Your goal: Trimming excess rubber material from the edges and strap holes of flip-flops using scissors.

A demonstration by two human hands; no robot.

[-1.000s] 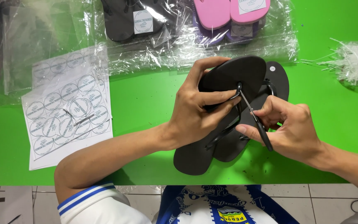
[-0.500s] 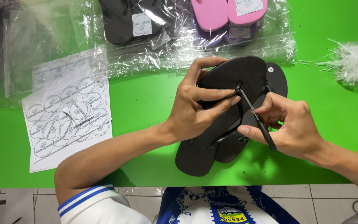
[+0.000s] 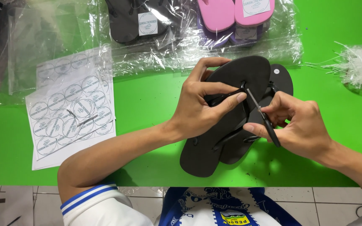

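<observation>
Centre of frame, on the green worktop [image 3: 147, 96]: left hand [image 3: 202, 106] pinching the strap of a black flip-flop [image 3: 231, 121], right hand [image 3: 298, 125] clamped on a thin black tool [image 3: 262, 117] at the toe hole. Sticker sheets [image 3: 70, 113] left.

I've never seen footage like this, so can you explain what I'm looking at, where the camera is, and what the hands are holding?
The camera sits on a person's head and looks down at their own two bare hands over a green table. The left hand grips a black flip-flop, with a second one lying under it. The right hand holds a thin black tool with its tip at the strap hole. A sheet of round stickers lies on the left. At the back are bagged black and pink sandals, and clear plastic strands at right.
</observation>
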